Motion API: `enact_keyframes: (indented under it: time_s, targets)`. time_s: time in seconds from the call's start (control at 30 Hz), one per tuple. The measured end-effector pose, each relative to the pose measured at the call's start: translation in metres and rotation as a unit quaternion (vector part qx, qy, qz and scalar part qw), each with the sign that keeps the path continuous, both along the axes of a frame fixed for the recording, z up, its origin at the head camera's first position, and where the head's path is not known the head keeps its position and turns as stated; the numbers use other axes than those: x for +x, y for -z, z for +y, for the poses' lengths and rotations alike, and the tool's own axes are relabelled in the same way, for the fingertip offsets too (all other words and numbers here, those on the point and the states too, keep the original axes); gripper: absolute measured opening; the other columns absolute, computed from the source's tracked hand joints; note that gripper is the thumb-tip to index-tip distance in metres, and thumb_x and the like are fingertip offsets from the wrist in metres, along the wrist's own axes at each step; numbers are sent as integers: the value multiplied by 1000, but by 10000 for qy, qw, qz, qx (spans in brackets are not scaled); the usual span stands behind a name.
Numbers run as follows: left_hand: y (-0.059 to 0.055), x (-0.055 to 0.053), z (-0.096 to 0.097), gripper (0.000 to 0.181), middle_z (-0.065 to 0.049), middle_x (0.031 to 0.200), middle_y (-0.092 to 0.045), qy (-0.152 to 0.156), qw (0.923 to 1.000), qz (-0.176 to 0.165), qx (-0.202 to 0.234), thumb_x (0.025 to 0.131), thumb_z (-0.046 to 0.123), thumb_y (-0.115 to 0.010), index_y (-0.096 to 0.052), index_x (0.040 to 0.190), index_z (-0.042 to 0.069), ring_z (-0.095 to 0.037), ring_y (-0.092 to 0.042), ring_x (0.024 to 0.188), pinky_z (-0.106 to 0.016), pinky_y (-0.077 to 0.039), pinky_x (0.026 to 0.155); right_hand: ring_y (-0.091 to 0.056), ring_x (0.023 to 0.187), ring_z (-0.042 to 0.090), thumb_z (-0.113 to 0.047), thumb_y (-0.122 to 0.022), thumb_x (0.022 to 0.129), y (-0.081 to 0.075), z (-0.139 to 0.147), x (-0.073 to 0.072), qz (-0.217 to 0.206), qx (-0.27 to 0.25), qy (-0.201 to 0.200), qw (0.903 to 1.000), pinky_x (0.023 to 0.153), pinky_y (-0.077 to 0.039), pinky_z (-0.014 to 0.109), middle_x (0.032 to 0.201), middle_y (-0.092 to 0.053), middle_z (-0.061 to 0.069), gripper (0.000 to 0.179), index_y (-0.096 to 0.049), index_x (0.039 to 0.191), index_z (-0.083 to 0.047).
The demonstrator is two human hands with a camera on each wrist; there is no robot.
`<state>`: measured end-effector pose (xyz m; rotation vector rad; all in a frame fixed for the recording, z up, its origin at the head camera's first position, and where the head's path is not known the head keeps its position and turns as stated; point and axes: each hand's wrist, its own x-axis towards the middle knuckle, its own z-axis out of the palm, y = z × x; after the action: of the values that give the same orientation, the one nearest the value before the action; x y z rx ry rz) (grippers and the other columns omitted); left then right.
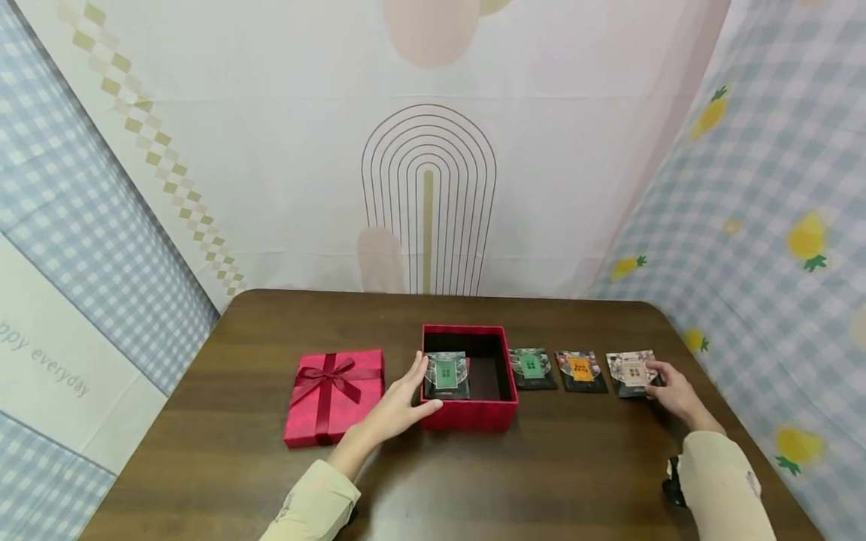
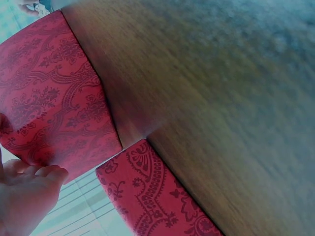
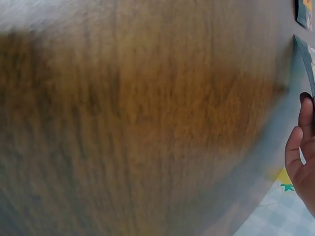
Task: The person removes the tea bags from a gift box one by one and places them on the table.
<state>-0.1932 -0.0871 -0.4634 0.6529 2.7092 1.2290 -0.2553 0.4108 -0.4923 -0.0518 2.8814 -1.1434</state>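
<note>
My left hand (image 1: 392, 409) rests on the left side of an open red gift box (image 1: 470, 415), its fingers fairly straight along the side wall and its thumb by the front edge. Inside the dark interior, on the left, lies a sachet with a green label (image 1: 446, 376). At the far right, my right hand (image 1: 676, 394) pinches the right edge of a sachet with a pale pink label (image 1: 632, 373). In the right wrist view, that sachet (image 3: 303, 61) shows tilted beside the fingers. The box's patterned side (image 2: 54, 93) fills much of the left wrist view.
Between the box and the right hand lie a second green-labelled sachet (image 1: 532, 368) and an orange-labelled sachet (image 1: 580, 371). Left of the box sits its red lid (image 1: 307, 421) with a ribbon bow. The brown wooden table (image 1: 541, 481) meets hanging cloths (image 1: 304, 188) behind and at both sides.
</note>
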Motion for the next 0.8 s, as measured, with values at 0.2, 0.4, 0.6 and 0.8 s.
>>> enact_keyframes:
  time_s: [0.2,0.4,0.6,0.8]
  targets:
    - [1,1,-1,82,-16,152,-7,-5,10000,20,34,86,37,-60,-15,145,2,-33,-26,133,-46,-29,103,-29,116,53,4,-50,81,3,-1,-4,-100,368,-29,9993,93,-28,58,127,-29,44,48,-32,123,18]
    - [-1,1,0,82,-20,151,-8,11,10000,51,9,87,37,-60,-16,144,-1,-34,-27,132,-48,-30,103,-26,116,57,0,-47,82,5,-2,-5,-97,600,40,9981,93,-25,62,127,-28,44,50,-31,126,16]
    - [0,0,0,83,-18,152,-7,-41,10000,34,-67,86,37,-60,-15,145,0,-33,-27,133,-46,-30,103,-22,118,59,-1,-42,84,6,-3,-7,-317,737,159,9966,94,-23,64,131,-23,44,51,-28,130,14]
    - [0,0,0,82,-19,151,-8,-11,9999,103,-45,86,36,-60,-16,145,-1,-33,-27,133,-46,-29,104,-22,118,59,-2,-41,84,9,-4,-9,-308,947,200,9948,95,-22,64,130,-24,44,51,-27,130,17]
